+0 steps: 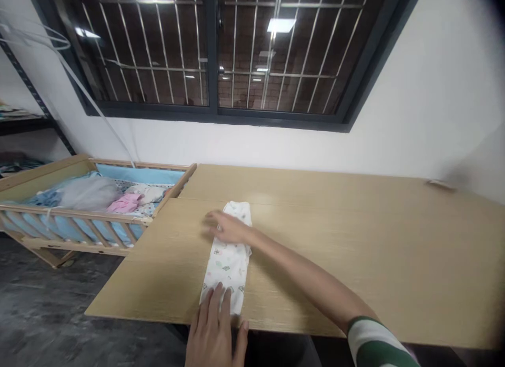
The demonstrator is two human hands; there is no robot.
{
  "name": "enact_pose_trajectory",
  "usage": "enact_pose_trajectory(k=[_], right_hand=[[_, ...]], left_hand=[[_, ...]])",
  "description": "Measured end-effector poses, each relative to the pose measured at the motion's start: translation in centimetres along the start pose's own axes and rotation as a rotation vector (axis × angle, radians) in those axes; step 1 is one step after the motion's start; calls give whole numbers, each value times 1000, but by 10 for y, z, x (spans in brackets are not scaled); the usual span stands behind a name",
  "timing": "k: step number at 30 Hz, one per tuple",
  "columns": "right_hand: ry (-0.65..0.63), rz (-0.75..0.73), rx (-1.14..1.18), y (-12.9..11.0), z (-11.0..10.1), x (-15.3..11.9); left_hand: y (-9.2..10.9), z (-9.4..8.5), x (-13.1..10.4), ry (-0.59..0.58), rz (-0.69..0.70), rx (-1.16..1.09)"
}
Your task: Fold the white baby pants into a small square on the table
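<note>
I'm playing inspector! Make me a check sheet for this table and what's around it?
Surface: pale wood-look table.
Job's things: white patterned cloth, in a long strip.
Clutter: small blurred object at the table's far right.
Grippers: left hand touches the cloth's near end; right hand, blurred, is at its far part.
Cables: nothing seen for sure.
Surroundings: wooden crib holding fabrics, including pink cloth; barred window.
</note>
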State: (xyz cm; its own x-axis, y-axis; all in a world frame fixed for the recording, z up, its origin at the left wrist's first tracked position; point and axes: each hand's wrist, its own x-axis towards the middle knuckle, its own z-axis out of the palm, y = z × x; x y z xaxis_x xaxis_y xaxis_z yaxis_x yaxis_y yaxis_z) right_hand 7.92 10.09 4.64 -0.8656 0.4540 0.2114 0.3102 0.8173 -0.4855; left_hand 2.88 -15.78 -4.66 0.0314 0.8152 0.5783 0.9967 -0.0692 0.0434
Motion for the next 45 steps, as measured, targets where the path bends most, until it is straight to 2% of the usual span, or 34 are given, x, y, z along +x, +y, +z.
enact_pose_trajectory(k=[2,5,8,10,14,20,23,27,32,34,36,40,42,45], right_hand=[[-181,-175,14,-27,9,-29],[-332,-278,23,-50,28,-68],[-381,-270,24,-48,44,-90],[-374,-234,16,-38,47,-91],[-351,-88,-48,-2,39,-69],[-239,164,-197,78,20,-20],[-206,233,-254,109,14,0],[-169,250,-284,133,9,17],[-128,262,-301,146,9,25],[-84,261,-320,145,9,24],[12,236,-355,138,8,20],[223,112,-415,98,5,-4],[222,68,-388,67,4,-28],[73,-28,-264,13,5,-77]], left_hand=[[6,12,-7,72,60,79],[5,30,-19,91,118,137],[0,41,-29,100,174,154],[-1,42,-30,86,175,168],[0,35,-26,66,161,187],[-2,36,-25,89,176,187],[-3,37,-26,82,178,206],[-2,36,-25,80,184,240],[-2,35,-25,70,185,235],[-2,34,-24,71,188,232],[-4,31,-22,71,195,218],[-17,19,-11,45,252,139],[-26,12,-5,15,255,56],[-40,5,1,-57,208,-93]])
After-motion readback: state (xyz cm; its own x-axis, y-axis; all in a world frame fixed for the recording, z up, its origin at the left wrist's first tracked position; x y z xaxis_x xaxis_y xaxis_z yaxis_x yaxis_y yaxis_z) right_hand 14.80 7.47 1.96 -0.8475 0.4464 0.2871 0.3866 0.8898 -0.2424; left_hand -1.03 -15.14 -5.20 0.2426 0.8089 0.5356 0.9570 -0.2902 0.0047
